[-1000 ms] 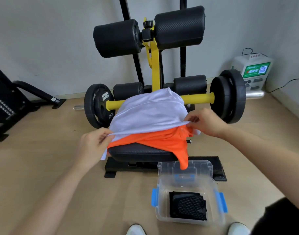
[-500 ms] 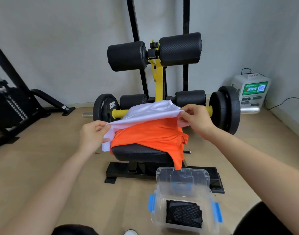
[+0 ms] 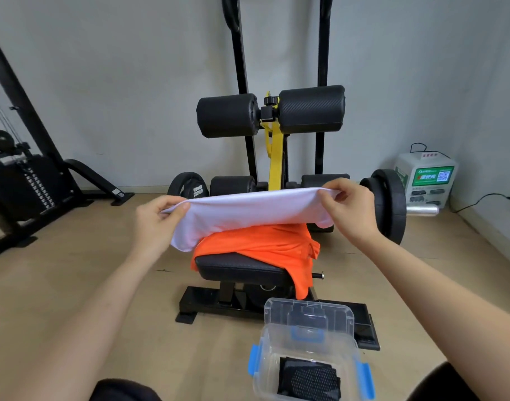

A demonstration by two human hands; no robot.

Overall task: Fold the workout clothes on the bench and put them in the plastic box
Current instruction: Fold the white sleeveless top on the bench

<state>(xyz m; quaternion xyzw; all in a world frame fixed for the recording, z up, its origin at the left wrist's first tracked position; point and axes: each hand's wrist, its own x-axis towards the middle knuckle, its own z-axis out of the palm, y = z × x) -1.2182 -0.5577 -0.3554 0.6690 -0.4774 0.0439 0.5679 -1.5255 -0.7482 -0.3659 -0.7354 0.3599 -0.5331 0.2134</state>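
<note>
White shirt (image 3: 248,212) gripped by left hand (image 3: 152,224), right hand (image 3: 349,209); plate (image 3: 194,191) lettering blurred

Partly lost in the folds of the white shirt (image 3: 248,215), held up at centre: fingers of the left hand (image 3: 154,224) and right hand (image 3: 349,212). Screened behind that shirt: far part of the orange shirt (image 3: 262,247) and of the counter (image 3: 236,267). Cut by the bottom edge at 5 o'clock: plastic box (image 3: 269,351) and black folded garment (image 3: 308,380) inside. Cropped at 12 o'clock: black uprights (image 3: 239,53). Cropped at 9 o'clock: cable machine (image 3: 25,180). Too small to read at 3 o'clock: print on the white unit (image 3: 424,180).
</note>
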